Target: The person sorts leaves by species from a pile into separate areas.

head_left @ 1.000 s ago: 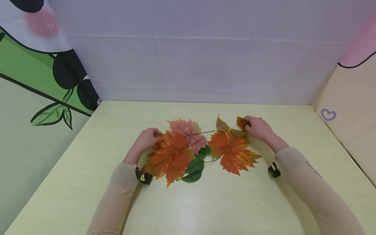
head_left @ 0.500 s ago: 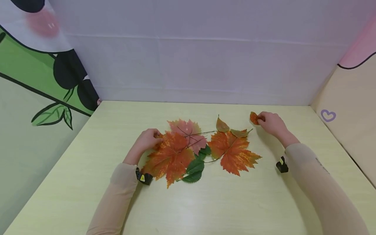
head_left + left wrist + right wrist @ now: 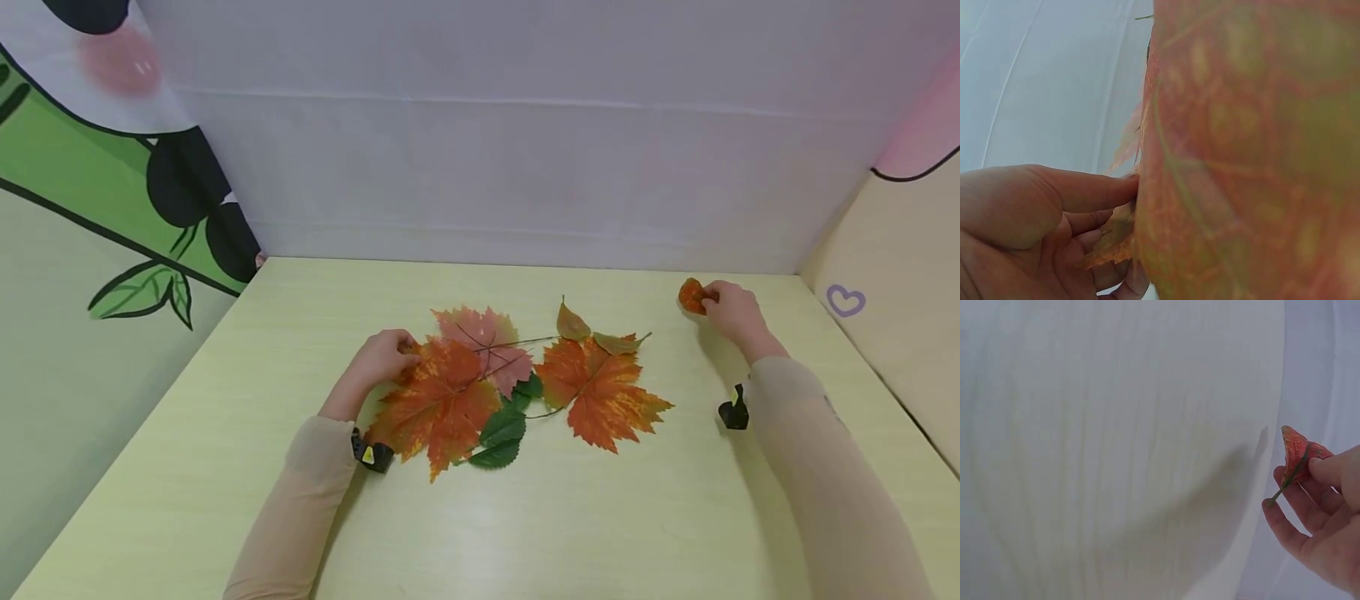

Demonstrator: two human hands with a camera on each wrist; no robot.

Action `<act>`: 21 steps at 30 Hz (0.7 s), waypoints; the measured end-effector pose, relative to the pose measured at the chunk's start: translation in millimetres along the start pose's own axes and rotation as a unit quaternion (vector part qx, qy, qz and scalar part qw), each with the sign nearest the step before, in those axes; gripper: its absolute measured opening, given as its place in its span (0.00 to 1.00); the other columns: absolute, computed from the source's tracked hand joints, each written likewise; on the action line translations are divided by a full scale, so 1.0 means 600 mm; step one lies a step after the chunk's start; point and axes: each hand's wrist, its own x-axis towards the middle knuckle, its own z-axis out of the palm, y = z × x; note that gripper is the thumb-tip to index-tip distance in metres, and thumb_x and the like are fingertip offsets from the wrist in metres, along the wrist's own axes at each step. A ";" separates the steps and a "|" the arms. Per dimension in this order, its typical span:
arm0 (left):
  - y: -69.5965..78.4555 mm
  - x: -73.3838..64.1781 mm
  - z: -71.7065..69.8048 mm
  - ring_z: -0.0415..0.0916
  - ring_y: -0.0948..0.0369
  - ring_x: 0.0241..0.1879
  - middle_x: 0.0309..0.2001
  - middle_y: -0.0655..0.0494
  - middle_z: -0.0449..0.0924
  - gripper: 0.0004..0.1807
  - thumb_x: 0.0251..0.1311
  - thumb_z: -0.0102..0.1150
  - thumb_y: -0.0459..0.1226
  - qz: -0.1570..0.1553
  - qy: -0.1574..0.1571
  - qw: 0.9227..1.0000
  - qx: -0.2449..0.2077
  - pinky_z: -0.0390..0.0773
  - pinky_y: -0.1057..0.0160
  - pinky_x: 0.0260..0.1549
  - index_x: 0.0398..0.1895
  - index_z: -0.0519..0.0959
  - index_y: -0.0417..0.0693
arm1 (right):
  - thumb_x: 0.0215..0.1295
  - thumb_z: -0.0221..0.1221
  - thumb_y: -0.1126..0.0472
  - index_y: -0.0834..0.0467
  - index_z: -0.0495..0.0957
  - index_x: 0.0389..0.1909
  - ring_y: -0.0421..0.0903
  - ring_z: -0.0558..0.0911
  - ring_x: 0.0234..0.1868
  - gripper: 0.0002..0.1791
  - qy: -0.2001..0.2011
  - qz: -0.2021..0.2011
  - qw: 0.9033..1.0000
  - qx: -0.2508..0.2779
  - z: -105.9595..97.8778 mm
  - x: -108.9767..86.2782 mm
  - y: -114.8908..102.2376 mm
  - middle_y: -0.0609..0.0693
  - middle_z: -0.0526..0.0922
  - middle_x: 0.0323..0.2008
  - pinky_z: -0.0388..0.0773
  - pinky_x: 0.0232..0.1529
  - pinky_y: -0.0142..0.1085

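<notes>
While the right hand (image 3: 738, 315) pinches a small, rounded orange leaf (image 3: 692, 296) over the pale tabletop (image 3: 480, 533), far right, the left hand (image 3: 378, 362) pinches the edge of a large, jagged orange leaf (image 3: 444, 402); a tug could drag the pink, lobed leaf (image 3: 480, 328) beneath.

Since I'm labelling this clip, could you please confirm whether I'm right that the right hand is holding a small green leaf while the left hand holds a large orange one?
Not quite: the small leaf in the right hand is orange-red, not green, as the head and right wrist views show. The rest stands: the left hand holds a large orange leaf.
</notes>
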 end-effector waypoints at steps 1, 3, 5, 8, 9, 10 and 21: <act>0.000 0.000 0.000 0.73 0.56 0.30 0.38 0.42 0.77 0.13 0.61 0.53 0.35 0.000 -0.001 1.000 -0.001 0.73 0.62 0.28 0.44 0.73 0.35 | 0.68 0.41 0.65 0.75 0.64 0.52 0.66 0.69 0.46 0.18 0.001 0.008 1.000 0.004 -0.003 0.000 0.005 0.73 0.69 0.49 0.66 0.46 0.55; 0.000 0.000 0.001 0.73 0.56 0.29 0.37 0.43 0.77 0.12 0.61 0.53 0.35 -0.001 -0.002 1.000 -0.001 0.73 0.62 0.28 0.43 0.73 0.35 | 0.68 0.40 0.65 0.75 0.63 0.53 0.67 0.67 0.48 0.19 0.006 0.024 1.000 0.012 -0.008 0.000 0.015 0.73 0.68 0.50 0.65 0.48 0.56; 0.001 -0.001 0.001 0.72 0.55 0.29 0.37 0.43 0.77 0.11 0.60 0.53 0.35 -0.003 -0.002 1.000 -0.001 0.72 0.62 0.28 0.42 0.73 0.36 | 0.67 0.40 0.65 0.74 0.63 0.53 0.67 0.66 0.49 0.19 0.014 0.038 0.999 0.018 -0.010 -0.001 0.023 0.73 0.67 0.50 0.63 0.50 0.57; 0.000 -0.001 0.002 0.72 0.55 0.30 0.37 0.43 0.77 0.11 0.60 0.53 0.35 -0.002 -0.003 1.000 0.000 0.72 0.62 0.28 0.42 0.73 0.36 | 0.67 0.40 0.65 0.74 0.63 0.53 0.67 0.66 0.49 0.19 0.022 0.055 0.998 0.022 -0.013 -0.004 0.035 0.73 0.67 0.50 0.63 0.51 0.57; 0.000 -0.001 0.002 0.72 0.55 0.30 0.37 0.43 0.77 0.11 0.60 0.53 0.35 -0.003 -0.003 1.000 0.000 0.72 0.62 0.28 0.41 0.73 0.36 | 0.67 0.40 0.65 0.75 0.63 0.53 0.67 0.66 0.48 0.20 0.023 0.059 0.998 0.022 -0.014 -0.005 0.038 0.73 0.67 0.50 0.63 0.50 0.57; -0.001 -0.002 0.003 0.72 0.55 0.30 0.37 0.43 0.77 0.11 0.60 0.53 0.35 -0.002 -0.003 1.000 0.000 0.72 0.62 0.28 0.41 0.73 0.36 | 0.66 0.40 0.65 0.75 0.63 0.54 0.67 0.66 0.48 0.20 0.024 0.062 0.998 0.023 -0.015 -0.006 0.041 0.73 0.67 0.50 0.63 0.50 0.56; 0.000 -0.003 -0.002 0.72 0.55 0.30 0.37 0.43 0.76 0.11 0.61 0.52 0.35 0.001 -0.004 1.000 -0.002 0.72 0.62 0.28 0.42 0.72 0.36 | 0.63 0.36 0.66 0.75 0.60 0.56 0.68 0.62 0.51 0.23 0.030 0.112 0.993 0.030 -0.033 -0.014 0.056 0.74 0.64 0.53 0.60 0.53 0.56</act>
